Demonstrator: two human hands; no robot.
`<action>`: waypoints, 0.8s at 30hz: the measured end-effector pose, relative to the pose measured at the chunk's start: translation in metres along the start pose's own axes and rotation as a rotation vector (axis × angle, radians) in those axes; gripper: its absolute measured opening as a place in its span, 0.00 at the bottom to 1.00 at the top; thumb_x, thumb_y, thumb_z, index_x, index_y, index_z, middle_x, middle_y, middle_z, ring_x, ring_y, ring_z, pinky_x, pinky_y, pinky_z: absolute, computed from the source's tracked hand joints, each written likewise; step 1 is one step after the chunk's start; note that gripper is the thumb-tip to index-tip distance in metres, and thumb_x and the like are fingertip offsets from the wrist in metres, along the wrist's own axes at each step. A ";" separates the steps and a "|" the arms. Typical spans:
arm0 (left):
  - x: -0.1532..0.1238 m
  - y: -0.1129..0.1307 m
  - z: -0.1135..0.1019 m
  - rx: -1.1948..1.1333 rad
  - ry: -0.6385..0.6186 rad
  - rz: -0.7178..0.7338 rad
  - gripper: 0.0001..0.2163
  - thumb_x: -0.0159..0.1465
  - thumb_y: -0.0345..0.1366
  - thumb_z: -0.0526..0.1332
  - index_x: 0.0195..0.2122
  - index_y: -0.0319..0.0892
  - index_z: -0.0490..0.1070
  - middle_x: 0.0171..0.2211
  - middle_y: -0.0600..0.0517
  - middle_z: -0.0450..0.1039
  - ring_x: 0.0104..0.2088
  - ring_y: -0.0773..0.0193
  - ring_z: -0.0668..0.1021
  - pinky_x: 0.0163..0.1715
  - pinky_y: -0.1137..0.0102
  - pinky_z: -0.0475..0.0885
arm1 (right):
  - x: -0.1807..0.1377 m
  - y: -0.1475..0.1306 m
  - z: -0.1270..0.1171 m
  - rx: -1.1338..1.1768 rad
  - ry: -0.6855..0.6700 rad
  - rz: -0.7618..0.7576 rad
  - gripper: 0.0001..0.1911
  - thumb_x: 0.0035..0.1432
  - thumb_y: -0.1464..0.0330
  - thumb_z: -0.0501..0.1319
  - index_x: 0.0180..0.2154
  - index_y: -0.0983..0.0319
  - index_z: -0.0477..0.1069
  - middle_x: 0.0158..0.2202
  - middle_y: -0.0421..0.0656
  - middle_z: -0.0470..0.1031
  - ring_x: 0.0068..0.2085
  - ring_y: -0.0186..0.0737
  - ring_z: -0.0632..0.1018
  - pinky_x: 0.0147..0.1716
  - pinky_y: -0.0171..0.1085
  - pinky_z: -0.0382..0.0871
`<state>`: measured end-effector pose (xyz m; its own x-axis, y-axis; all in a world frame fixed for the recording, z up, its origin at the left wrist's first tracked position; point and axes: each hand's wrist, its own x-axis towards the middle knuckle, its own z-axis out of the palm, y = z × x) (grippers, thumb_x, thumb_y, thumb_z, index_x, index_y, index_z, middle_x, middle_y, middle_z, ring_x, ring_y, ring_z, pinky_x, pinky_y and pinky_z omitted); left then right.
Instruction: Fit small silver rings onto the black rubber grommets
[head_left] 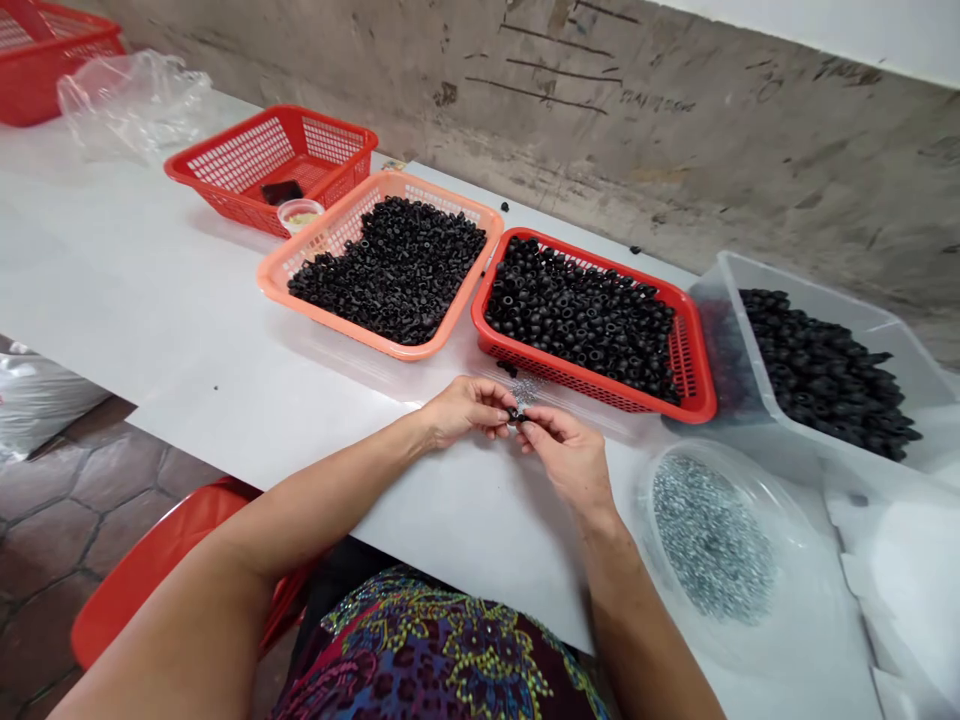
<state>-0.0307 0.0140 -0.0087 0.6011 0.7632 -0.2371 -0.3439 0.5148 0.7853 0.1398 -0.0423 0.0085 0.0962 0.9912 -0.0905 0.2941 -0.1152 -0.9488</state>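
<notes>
A red plastic basket stands toward the far side of the white bench, holding a dark block, with a small clear tub just beside its rim. Farther along lie a crumpled clear plastic bag and another red basket. A white sack rests on the tiled floor, near a red plastic seat. A scratched concrete wall runs behind the bench.

Scuffed concrete wall, seemingly hexagon-tiled floor.
</notes>
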 end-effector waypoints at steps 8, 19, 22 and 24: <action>0.000 -0.005 0.002 0.105 -0.015 0.029 0.09 0.50 0.26 0.67 0.33 0.33 0.73 0.24 0.50 0.76 0.23 0.69 0.76 0.27 0.72 0.71 | -0.007 0.000 0.003 0.066 0.059 -0.015 0.11 0.52 0.66 0.63 0.36 0.63 0.78 0.27 0.43 0.79 0.26 0.37 0.77 0.30 0.39 0.76; 0.001 -0.012 0.006 0.149 0.011 0.027 0.09 0.52 0.25 0.65 0.35 0.33 0.71 0.23 0.51 0.74 0.23 0.69 0.76 0.25 0.72 0.71 | -0.010 0.001 -0.006 -0.104 0.105 -0.108 0.09 0.53 0.66 0.61 0.35 0.62 0.77 0.28 0.43 0.78 0.27 0.37 0.76 0.29 0.38 0.73; 0.000 -0.010 0.008 0.174 0.000 0.021 0.08 0.53 0.25 0.65 0.35 0.33 0.71 0.22 0.52 0.74 0.22 0.70 0.76 0.25 0.72 0.71 | -0.013 -0.004 -0.008 -0.106 0.153 -0.123 0.09 0.53 0.66 0.62 0.36 0.61 0.77 0.30 0.43 0.79 0.30 0.38 0.77 0.31 0.38 0.74; -0.001 -0.009 0.009 0.191 -0.006 0.017 0.08 0.52 0.25 0.65 0.34 0.33 0.72 0.22 0.52 0.74 0.22 0.71 0.75 0.26 0.73 0.71 | -0.014 -0.004 -0.007 -0.124 0.147 -0.145 0.09 0.53 0.66 0.62 0.36 0.61 0.77 0.31 0.43 0.79 0.30 0.38 0.77 0.31 0.39 0.75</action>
<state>-0.0216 0.0052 -0.0106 0.6008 0.7685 -0.2203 -0.2111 0.4183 0.8834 0.1436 -0.0562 0.0156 0.1794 0.9789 0.0982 0.4286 0.0120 -0.9034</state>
